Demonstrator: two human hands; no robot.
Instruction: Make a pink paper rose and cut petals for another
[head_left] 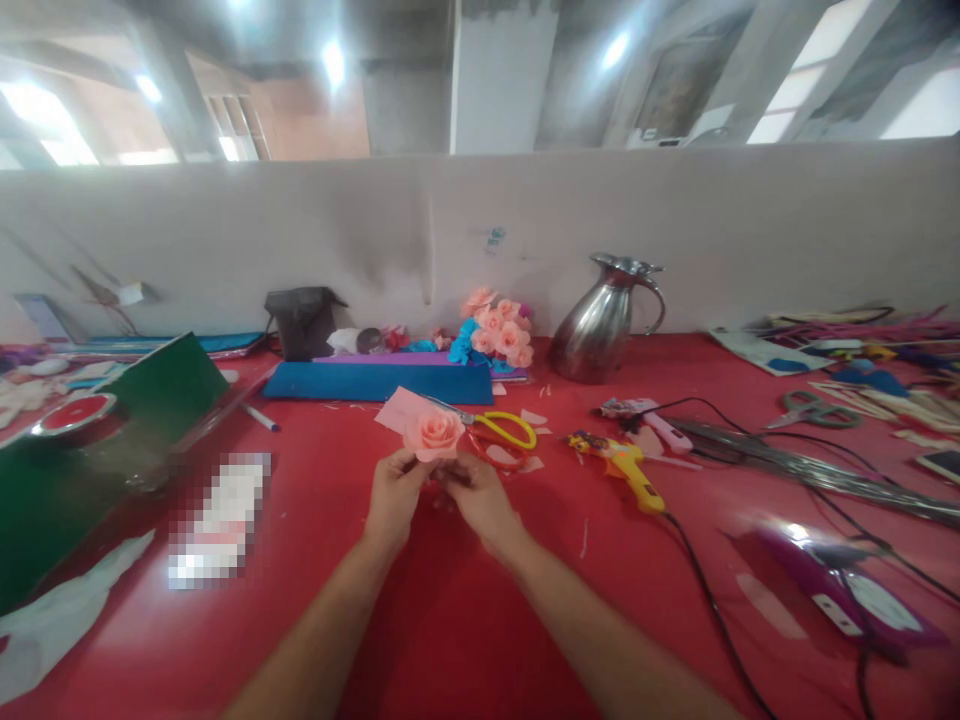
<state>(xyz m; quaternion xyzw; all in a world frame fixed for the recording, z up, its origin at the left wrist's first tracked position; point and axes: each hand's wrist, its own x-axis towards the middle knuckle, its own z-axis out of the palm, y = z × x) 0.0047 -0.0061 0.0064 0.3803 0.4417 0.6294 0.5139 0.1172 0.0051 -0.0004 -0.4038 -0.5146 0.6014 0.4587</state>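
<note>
Bare red table (465, 640) lies near; yellow scissors (504, 428) and glue gun (626, 467) crowd beyond

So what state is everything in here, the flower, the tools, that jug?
pink paper rose, lifted, gripped from below
left hand, closed on the rose's base
right hand, closed on the rose's base
yellow scissors, lying flat, unheld
glue gun, lying on its side, unheld
steel jug, standing upright

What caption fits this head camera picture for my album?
Left hand and right hand hold a pink rose above the red table, near yellow scissors.
</note>
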